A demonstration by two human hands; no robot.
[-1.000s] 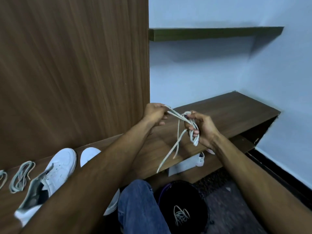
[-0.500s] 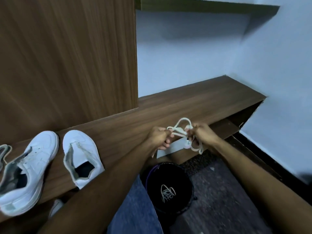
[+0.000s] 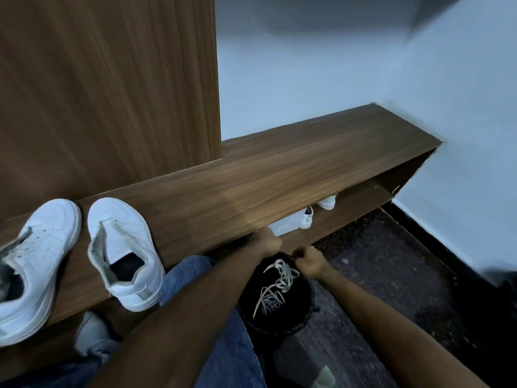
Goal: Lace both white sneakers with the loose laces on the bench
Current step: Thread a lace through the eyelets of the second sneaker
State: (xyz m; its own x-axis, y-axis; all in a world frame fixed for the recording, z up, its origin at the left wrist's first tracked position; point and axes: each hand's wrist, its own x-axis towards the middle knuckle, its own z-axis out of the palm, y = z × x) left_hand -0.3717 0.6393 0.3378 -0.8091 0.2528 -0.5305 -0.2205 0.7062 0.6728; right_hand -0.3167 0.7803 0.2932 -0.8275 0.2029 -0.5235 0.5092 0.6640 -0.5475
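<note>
- Your left hand [image 3: 269, 240] and right hand [image 3: 308, 260] are curled together at the near edge of the surface [image 3: 279, 175]; what they grip you cannot tell.
- A lace [image 3: 277, 287] lies in the black bin [image 3: 300, 309], just below your right hand.
- Both sneakers [image 3: 123, 247] sit far left, toes away, nearer your left arm.

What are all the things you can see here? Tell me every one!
sneakers: two, white, unlaced, left end of the bench top.
bench: one, brown wood, against the wall.
lace: one, off-white, bunched over the bin, below the right hand.
bin: one, black, on the floor, more lace inside.
shoes on lower shelf: white, under the bench top, count unclear.
jeans: blue, person's knee.
left hand: curled, above the bin.
right hand: curled, above the lace.
</note>
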